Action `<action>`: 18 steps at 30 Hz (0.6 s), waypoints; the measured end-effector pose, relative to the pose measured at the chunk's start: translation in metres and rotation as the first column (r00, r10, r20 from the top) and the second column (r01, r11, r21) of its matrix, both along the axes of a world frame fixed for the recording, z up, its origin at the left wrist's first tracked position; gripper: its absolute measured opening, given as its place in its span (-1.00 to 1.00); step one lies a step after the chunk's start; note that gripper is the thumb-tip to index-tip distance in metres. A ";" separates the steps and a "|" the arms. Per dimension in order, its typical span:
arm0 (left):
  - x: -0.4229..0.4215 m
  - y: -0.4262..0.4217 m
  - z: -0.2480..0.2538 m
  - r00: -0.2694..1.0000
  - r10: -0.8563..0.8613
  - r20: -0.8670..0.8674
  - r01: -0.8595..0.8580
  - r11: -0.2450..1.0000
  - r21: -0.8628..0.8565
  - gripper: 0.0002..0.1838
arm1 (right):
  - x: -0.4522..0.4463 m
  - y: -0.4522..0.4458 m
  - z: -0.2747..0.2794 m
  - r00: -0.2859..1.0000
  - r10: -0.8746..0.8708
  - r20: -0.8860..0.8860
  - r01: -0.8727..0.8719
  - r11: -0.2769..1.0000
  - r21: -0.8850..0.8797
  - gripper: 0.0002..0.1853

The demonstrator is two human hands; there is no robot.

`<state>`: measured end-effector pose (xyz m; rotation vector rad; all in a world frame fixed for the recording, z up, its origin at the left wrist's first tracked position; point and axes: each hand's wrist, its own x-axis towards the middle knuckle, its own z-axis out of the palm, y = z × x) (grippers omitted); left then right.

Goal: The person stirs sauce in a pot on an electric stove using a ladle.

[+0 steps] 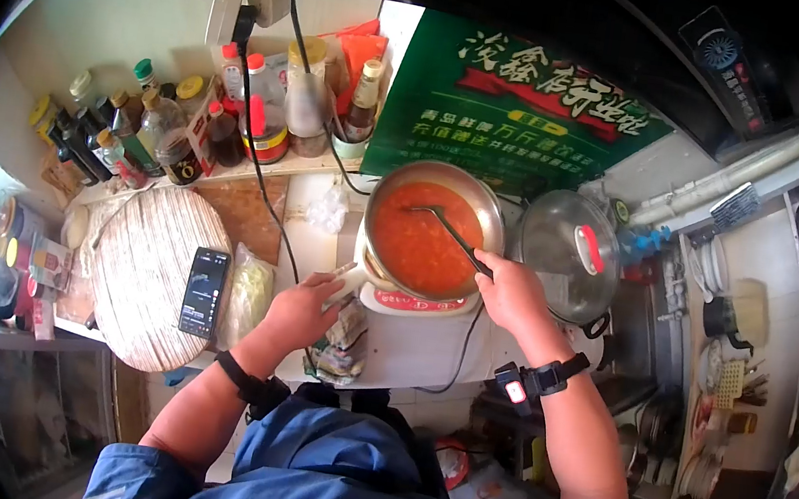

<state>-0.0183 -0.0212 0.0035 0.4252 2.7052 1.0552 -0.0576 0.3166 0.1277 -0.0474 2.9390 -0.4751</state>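
Observation:
A steel pot (494, 203) of orange-red soup (421, 237) with small pieces in it stands on a white-and-red electric base (417, 304). My right hand (515, 293) is closed round the handle of a black long-handled cooking utensil (461, 243). The utensil slants into the soup, and its head is partly under the surface, so its shape is unclear. My left hand (302, 312) is at the pot's cream-coloured handle (354, 276) on the near left, fingers around it. A crumpled patterned cloth (340, 341) lies just below that hand.
Right of the pot rests a glass lid (566, 251) with a red knob. A round wooden board (150, 267) on the left carries a phone (204, 291); a bag of pale greens (250, 296) lies beside it. Sauce bottles (172, 134) line the shelf. A black cable (274, 203) crosses the counter.

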 end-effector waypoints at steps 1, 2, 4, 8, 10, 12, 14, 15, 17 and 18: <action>-0.002 0.001 0.000 1.000 -0.004 -0.010 0.004 1.000 0.004 -0.51 | 0.000 0.002 0.002 1.000 0.000 -0.028 0.000 1.000 -0.012 -0.58; -0.004 0.001 0.001 1.000 -0.009 -0.011 0.009 1.000 0.003 -0.50 | 0.000 0.004 0.004 0.998 0.002 -0.057 -0.003 1.000 -0.025 -0.58; -0.002 -0.002 -0.001 1.000 -0.011 -0.002 0.011 1.000 0.000 -0.50 | 0.008 0.006 0.016 0.996 -0.012 -0.084 0.006 0.998 -0.068 -0.58; -0.003 -0.003 -0.003 1.000 -0.015 -0.003 0.015 1.000 0.017 -0.50 | 0.023 0.008 0.022 0.999 0.024 -0.043 -0.027 0.997 -0.065 -0.58; -0.005 -0.003 -0.005 1.000 -0.023 -0.017 0.023 1.000 -0.008 -0.52 | 0.026 0.005 0.014 0.999 0.041 -0.003 -0.041 0.999 -0.017 -0.57; -0.005 -0.003 -0.004 1.000 -0.025 -0.008 0.025 1.000 0.005 -0.52 | 0.025 0.002 0.000 0.999 0.033 0.005 -0.033 0.999 -0.003 -0.56; -0.005 -0.004 -0.003 1.000 -0.028 -0.001 0.028 1.000 0.010 -0.52 | 0.026 -0.001 -0.003 1.000 0.010 0.026 -0.010 1.000 -0.004 -0.55; -0.005 -0.003 -0.003 1.000 -0.031 0.000 0.031 0.999 0.012 -0.52 | 0.025 -0.001 0.002 1.000 -0.010 0.024 0.010 1.000 -0.018 -0.55; -0.006 -0.002 -0.002 0.999 -0.039 -0.010 0.039 0.999 0.011 -0.52 | 0.024 -0.001 0.012 0.999 -0.046 0.020 0.047 0.998 -0.046 -0.56; -0.006 -0.003 -0.003 0.999 -0.037 -0.018 0.037 0.999 0.010 -0.52 | 0.025 0.002 0.017 0.999 -0.036 -0.017 0.034 0.997 -0.065 -0.56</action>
